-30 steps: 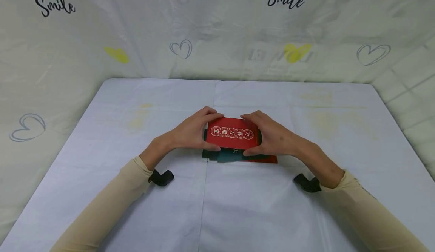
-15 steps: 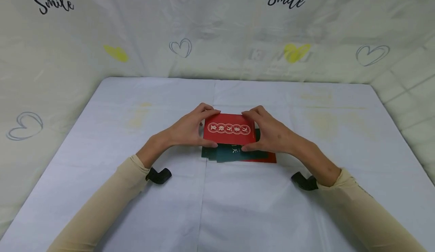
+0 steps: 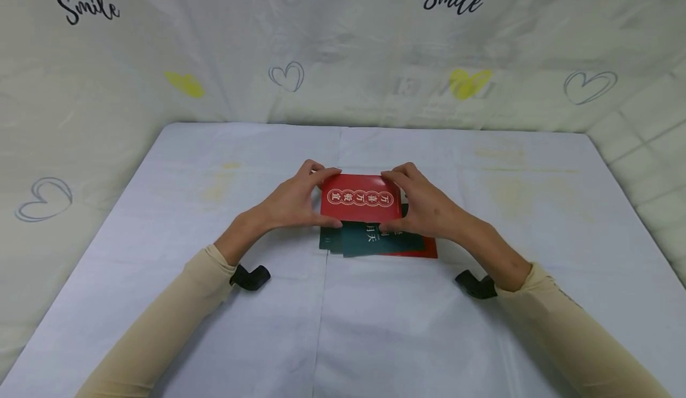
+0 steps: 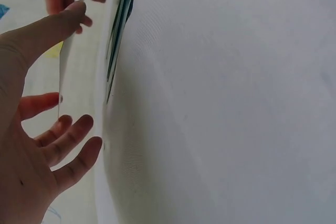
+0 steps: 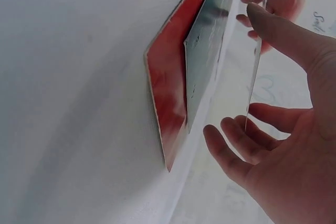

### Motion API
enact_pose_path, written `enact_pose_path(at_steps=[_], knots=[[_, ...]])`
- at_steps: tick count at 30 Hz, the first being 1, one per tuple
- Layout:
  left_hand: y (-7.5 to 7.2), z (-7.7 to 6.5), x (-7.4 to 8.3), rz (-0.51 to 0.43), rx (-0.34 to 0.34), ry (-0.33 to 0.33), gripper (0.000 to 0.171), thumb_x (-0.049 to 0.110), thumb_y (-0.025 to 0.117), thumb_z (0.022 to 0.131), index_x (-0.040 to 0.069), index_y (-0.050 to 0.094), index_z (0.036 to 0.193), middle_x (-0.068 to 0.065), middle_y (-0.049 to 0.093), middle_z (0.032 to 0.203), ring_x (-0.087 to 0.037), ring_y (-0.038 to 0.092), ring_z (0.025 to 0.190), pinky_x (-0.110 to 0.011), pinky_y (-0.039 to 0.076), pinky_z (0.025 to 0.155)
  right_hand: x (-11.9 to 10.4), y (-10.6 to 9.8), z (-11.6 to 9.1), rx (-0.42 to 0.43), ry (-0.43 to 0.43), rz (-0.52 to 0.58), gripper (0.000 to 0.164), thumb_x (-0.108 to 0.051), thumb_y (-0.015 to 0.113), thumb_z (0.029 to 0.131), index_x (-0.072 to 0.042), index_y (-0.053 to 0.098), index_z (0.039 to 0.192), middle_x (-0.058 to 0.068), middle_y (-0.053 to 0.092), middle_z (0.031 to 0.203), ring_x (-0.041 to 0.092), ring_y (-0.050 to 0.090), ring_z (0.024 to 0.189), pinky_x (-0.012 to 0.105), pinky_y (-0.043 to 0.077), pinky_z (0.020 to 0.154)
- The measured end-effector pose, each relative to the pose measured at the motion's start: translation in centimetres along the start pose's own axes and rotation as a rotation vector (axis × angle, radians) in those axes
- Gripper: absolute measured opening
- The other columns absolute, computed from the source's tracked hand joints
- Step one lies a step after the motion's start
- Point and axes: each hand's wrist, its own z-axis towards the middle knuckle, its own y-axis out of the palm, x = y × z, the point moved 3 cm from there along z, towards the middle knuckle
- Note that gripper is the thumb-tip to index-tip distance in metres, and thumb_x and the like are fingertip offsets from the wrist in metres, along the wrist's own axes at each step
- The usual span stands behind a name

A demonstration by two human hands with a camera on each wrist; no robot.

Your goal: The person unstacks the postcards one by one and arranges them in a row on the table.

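Observation:
Between both hands is a flat red envelope (image 3: pixel 360 212) with a row of white printed characters. My left hand (image 3: pixel 289 202) pinches its left end, thumb on the near edge and fingers on the far edge. The other end is held the same way by my right hand (image 3: pixel 431 210). In the right wrist view the held envelope (image 5: pixel 254 80) appears edge-on, raised off the pile. Below it lie several dark green envelopes (image 3: pixel 375 244), loosely stacked, with a red envelope (image 5: pixel 167 87) sticking out underneath at the right. The held envelope partly hides the pile.
A white cloth covers the table (image 3: pixel 257 338). Behind it hangs a pale curtain (image 3: pixel 364 40) printed with hearts and words. A black curved piece (image 3: pixel 252 278) sits at the left cuff, and a similar black piece (image 3: pixel 476 285) at the right cuff.
Both hands have raised the red envelope and shifted it slightly away and left. More of the green envelopes below now shows. The pile has stayed in place.

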Motion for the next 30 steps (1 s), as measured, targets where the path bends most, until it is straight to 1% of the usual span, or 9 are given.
enact_pose_path(at_steps=[5, 11, 17, 21, 25, 30], knots=[[-0.1, 0.1, -0.2, 0.001, 0.017, -0.031, 0.099, 0.044, 0.09, 0.077, 0.019, 0.04, 0.159, -0.007, 0.043, 0.148, -0.022, 0.054, 0.134, -0.042, 0.061, 0.099, -0.2, 0.0, 0.3, 0.001, 0.022, -0.001, 0.106, -0.032, 0.095, 0.074, -0.006, 0.037, 0.159, 0.014, 0.041, 0.151, 0.03, 0.045, 0.138, 0.049, 0.062, 0.095], [-0.3, -0.1, -0.4, 0.003, 0.038, -0.048, 0.098, 0.044, 0.091, 0.076, 0.02, 0.042, 0.158, -0.007, 0.044, 0.145, -0.023, 0.055, 0.131, -0.041, 0.062, 0.095, -0.4, 0.1, 0.7, 0.008, 0.031, 0.007, 0.107, -0.033, 0.093, 0.076, -0.006, 0.034, 0.16, 0.015, 0.036, 0.156, 0.033, 0.043, 0.142, 0.051, 0.061, 0.097], [-0.5, -0.2, -0.8, -0.025, 0.058, -0.066, 0.097, 0.044, 0.091, 0.076, 0.024, 0.043, 0.158, -0.005, 0.045, 0.144, -0.021, 0.053, 0.13, -0.041, 0.063, 0.093, -0.6, 0.2, 0.9, 0.034, 0.058, 0.068, 0.11, -0.03, 0.093, 0.076, -0.005, 0.029, 0.161, 0.018, 0.033, 0.156, 0.037, 0.046, 0.139, 0.052, 0.062, 0.094], [-0.7, -0.1, -1.2, -0.021, 0.077, -0.064, 0.099, 0.044, 0.092, 0.076, 0.025, 0.042, 0.158, -0.007, 0.047, 0.141, -0.022, 0.055, 0.127, -0.041, 0.063, 0.091, -0.7, 0.2, 0.9, 0.056, 0.063, 0.106, 0.111, -0.026, 0.093, 0.078, -0.003, 0.025, 0.162, 0.019, 0.037, 0.152, 0.036, 0.05, 0.135, 0.051, 0.062, 0.093], [-0.8, 0.1, -1.4, -0.01, 0.093, -0.063, 0.1, 0.044, 0.092, 0.074, 0.024, 0.042, 0.158, -0.008, 0.051, 0.136, -0.023, 0.058, 0.122, -0.041, 0.063, 0.09, -0.8, 0.2, 0.9, 0.072, 0.067, 0.135, 0.113, -0.023, 0.092, 0.079, -0.002, 0.02, 0.164, 0.02, 0.045, 0.146, 0.034, 0.054, 0.13, 0.049, 0.063, 0.092], [-0.7, 0.1, -1.6, -0.006, 0.088, -0.082, 0.1, 0.043, 0.091, 0.076, 0.02, 0.041, 0.159, -0.009, 0.053, 0.134, -0.023, 0.059, 0.121, -0.04, 0.062, 0.09, -0.9, 0.4, 1.1, 0.075, 0.087, 0.177, 0.111, -0.018, 0.089, 0.082, -0.002, 0.016, 0.164, 0.02, 0.054, 0.139, 0.034, 0.061, 0.121, 0.047, 0.064, 0.089]])
